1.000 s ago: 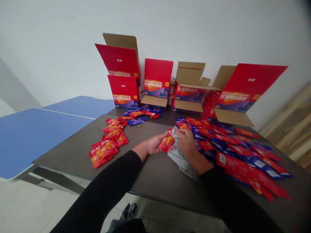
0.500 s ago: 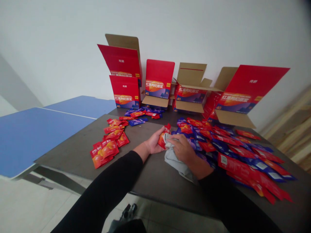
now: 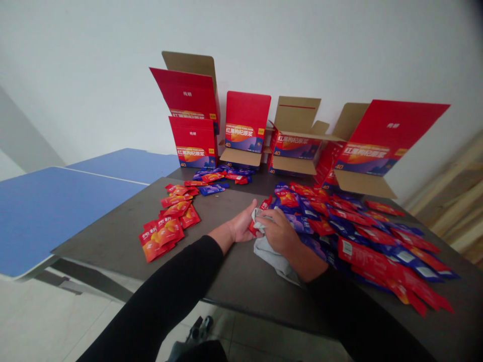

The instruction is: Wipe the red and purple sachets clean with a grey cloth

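Over the middle of the dark table, my left hand point(image 3: 241, 224) is closed on a red sachet point(image 3: 266, 203), with its thumb raised along the near side. My right hand point(image 3: 279, 230) grips a grey cloth point(image 3: 272, 252) and presses a bunched end of it against the sachet. Much of the sachet is hidden behind the cloth and fingers. The loose part of the cloth hangs below my right hand onto the table. Just beyond my right hand lies a heap of red and purple sachets point(image 3: 354, 221).
Red sachets point(image 3: 169, 230) form a row at the left. A mixed pile of sachets point(image 3: 213, 178) lies at the back. Open red cartons point(image 3: 193, 143) stand along the wall, flaps raised. A blue table-tennis table point(image 3: 75, 201) adjoins the dark table point(image 3: 211, 261).
The sachet has turned in my left hand and less of its face shows. My right hand has moved slightly left with the cloth, which now covers more of the sachet.
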Tool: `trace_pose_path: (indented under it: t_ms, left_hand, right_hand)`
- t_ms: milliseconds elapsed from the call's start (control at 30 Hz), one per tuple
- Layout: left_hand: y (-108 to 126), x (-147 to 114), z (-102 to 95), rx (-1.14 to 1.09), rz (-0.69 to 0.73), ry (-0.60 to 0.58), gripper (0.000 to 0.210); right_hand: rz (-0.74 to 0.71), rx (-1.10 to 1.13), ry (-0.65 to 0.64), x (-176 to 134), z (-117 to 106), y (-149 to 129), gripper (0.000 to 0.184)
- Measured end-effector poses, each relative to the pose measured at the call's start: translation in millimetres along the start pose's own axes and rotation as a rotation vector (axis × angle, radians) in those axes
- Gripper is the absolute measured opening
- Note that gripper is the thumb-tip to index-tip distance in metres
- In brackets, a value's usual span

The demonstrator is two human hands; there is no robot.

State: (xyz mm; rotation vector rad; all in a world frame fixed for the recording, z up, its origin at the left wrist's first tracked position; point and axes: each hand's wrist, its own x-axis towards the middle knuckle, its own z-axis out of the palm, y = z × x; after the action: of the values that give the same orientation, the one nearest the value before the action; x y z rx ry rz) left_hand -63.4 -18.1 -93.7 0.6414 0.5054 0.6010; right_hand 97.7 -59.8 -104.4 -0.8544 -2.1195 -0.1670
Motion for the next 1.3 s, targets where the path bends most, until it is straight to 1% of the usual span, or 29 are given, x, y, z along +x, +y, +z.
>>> trace_pose_path:
  t_ms: [100, 267, 367, 500, 600, 700, 733, 833, 933, 1033, 1100, 1167, 1300]
  left_hand:
    - [-2, 0, 2.9, 0.03, -0.02, 0.021, 0.062]
    - [-3, -1, 6.4, 0.13, -0.044, -0.037, 0.071]
    - [-3, -1, 6.6, 0.162, -0.049, -0.026, 0.073]
    - [-2, -2, 7.4, 0.182, -0.052, -0.036, 0.068]
    - [-2, -3, 7.7, 0.191, -0.055, -0.067, 0.057]
    - [-2, -5, 6.9, 0.187, -0.052, -0.106, 0.026]
    - [-2, -6, 6.3, 0.183, -0.048, -0.122, 0.019]
    - [-1, -7, 3.5, 0.171, -0.033, -0.151, 0.032]
    - [2, -10, 0.1, 0.159, -0.034, -0.152, 0.035]
    - [8, -14, -2.4, 0.127, -0.074, -0.182, 0.033]
    - [13, -18, -2.5, 0.071, -0.071, -0.188, 0.033]
    - [17, -22, -0.8, -0.001, -0.009, -0.15, 0.034]
    - [21, -28, 9.0, -0.116, 0.127, -0.014, 0.032]
  right_hand:
    - [0.083, -0.017, 0.054, 0, 2, 6, 0.041]
    - [0.196, -0.028, 0.174, 2, 3, 14, 0.036]
    - [0.251, -0.022, 0.209, 3, 2, 18, 0.034]
    - [0.323, -0.005, 0.236, 4, 1, 23, 0.031]
    - [0.345, 0.006, 0.252, 4, 1, 25, 0.029]
    - [0.357, 0.006, 0.28, 4, 1, 26, 0.028]
    - [0.364, 0.004, 0.293, 4, 2, 28, 0.027]
    - [0.384, -0.014, 0.338, 4, 3, 34, 0.026]
    - [0.404, -0.03, 0.367, 3, 6, 41, 0.025]
    - [0.419, -0.023, 0.353, 1, 8, 44, 0.025]
    - [0.407, 0.0, 0.322, 0, 11, 43, 0.027]
    - [0.385, 0.027, 0.278, 0, 13, 41, 0.029]
    - [0.359, 0.038, 0.209, 0, 17, 37, 0.033]
